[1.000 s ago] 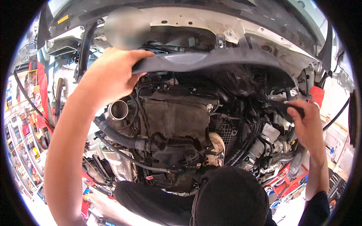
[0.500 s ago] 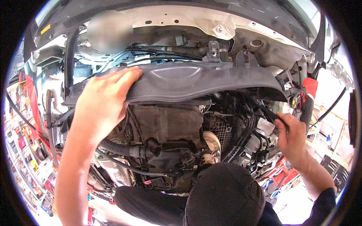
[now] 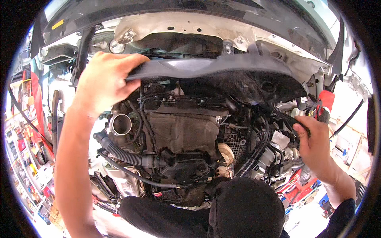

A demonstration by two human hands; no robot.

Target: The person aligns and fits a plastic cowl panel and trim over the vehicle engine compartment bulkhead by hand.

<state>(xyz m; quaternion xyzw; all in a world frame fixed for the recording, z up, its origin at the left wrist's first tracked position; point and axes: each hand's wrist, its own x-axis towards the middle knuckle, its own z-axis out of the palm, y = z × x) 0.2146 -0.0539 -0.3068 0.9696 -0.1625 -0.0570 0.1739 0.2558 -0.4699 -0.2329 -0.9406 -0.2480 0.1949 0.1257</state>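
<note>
My left hand (image 3: 105, 77) is closed on the left end of a long black plastic trim panel (image 3: 190, 66), thumb below and fingers over the top. The panel is tilted above the back of the engine bay, its far right end low near the right side. My right hand (image 3: 313, 137) is closed around a black cable-like length (image 3: 287, 117) beneath the panel's right end. Exactly what kind of line it is, I cannot make out. Below the panel sits the dark engine cover (image 3: 180, 131).
A ribbed black hose (image 3: 125, 154) and an open round metal pipe end (image 3: 121, 124) lie at the left of the engine. The raised hood (image 3: 170, 16) spans the top. Black-clothed rounded shapes (image 3: 246, 206) fill the lower middle. A red-wrapped part (image 3: 326, 101) stands at right.
The panel's left end has risen and moved away with my left hand, uncovering the pipe end and the back of the engine. My right hand keeps its grip, shifted slightly.
</note>
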